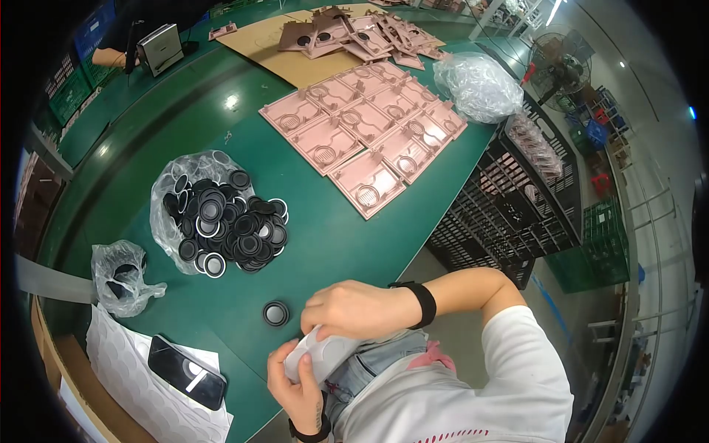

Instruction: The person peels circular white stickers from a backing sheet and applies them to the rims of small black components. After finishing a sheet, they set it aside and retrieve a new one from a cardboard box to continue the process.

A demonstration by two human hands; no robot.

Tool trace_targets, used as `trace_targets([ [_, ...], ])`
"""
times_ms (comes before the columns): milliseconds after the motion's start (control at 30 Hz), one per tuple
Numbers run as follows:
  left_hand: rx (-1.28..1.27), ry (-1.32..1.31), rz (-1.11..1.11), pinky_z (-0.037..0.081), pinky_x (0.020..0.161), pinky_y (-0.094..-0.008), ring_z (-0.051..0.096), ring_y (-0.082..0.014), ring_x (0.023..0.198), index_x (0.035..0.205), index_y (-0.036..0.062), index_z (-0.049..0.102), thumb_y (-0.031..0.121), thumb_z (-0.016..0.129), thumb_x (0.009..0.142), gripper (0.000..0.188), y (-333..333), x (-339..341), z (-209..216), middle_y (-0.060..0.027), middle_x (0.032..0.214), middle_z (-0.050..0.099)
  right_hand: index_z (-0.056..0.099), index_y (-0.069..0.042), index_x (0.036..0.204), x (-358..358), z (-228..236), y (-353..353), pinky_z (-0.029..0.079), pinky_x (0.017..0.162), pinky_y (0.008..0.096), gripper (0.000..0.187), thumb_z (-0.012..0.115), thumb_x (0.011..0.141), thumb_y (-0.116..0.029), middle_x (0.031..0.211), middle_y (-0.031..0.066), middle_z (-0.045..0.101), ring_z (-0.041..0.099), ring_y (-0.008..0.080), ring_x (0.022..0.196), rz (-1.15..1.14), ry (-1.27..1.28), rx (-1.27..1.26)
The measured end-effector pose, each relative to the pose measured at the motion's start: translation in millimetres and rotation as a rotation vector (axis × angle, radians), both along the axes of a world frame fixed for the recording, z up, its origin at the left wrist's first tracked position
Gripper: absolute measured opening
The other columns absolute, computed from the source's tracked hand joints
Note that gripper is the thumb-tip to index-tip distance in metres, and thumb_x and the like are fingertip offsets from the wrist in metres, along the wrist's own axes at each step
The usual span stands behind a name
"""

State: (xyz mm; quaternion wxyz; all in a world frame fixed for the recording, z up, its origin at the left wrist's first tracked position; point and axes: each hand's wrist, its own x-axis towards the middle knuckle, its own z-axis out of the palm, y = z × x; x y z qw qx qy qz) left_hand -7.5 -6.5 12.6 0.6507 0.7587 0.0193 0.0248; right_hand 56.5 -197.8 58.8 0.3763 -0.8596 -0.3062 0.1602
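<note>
The left hand (295, 391) pinches a pale sheet (334, 356) with round outlines; the right hand (336, 310) bends over its upper end, fingertips hidden. Near them, one black disc (276, 314) sits on the green table (340, 251). Beyond lie piled black discs (247, 240), a clear bag (164, 203) and pink panels (369, 133) in rows.

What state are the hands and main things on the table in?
Left hand: fingers closed on the white sheet.
Right hand: fingers curled at the sheet's edge, grip partly hidden.
White sheet: held off the table.
Single black part: lying alone.
Black parts pile: heaped, spilling from an open clear bag.
Small clear bag: crumpled, black parts inside.
Phone: lying on white sheets, screen mostly dark.
Pink panels: one group laid flat, others heaped.
</note>
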Motion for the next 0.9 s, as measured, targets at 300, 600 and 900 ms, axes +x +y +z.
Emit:
trace_targets([
  [300,-0.310,0.216,0.052,0.048,0.074,-0.0238,0.058,-0.0095,0.080,0.103,-0.0029,0.063,0.007,0.068,0.091,0.017,-6.4,8.3,-0.6,-0.0076,0.087,0.066,0.065,-0.003,0.096,5.3,2.7,-1.6,0.051,0.076,0.0381,0.016,0.071,0.083,-0.011,0.093,0.0077,0.064,0.062,0.0283,0.087,-0.121,-0.263,0.173],
  [600,-0.045,0.088,0.028,0.046,0.061,-0.0216,0.056,-0.0057,0.065,0.094,-0.0001,0.066,0.012,0.072,0.089,0.015,-3.5,5.9,-8.0,-0.0043,0.073,0.067,0.067,-0.005,0.089,8.5,-5.4,11.0,0.052,0.068,0.0339,0.015,0.076,0.079,-0.008,0.093,0.0060,0.066,0.062,0.0240,0.081,-0.138,-0.167,0.239],
  [900,0.046,0.055,0.006,0.046,0.058,-0.0216,0.054,-0.0056,0.062,0.094,0.0010,0.067,0.014,0.074,0.088,0.016,-0.3,6.8,-9.1,-0.0056,0.071,0.067,0.066,-0.004,0.088,5.1,-11.2,13.9,0.051,0.065,0.0332,0.015,0.077,0.078,-0.006,0.090,0.0060,0.066,0.062,0.0229,0.077,-0.136,-0.254,0.250],
])
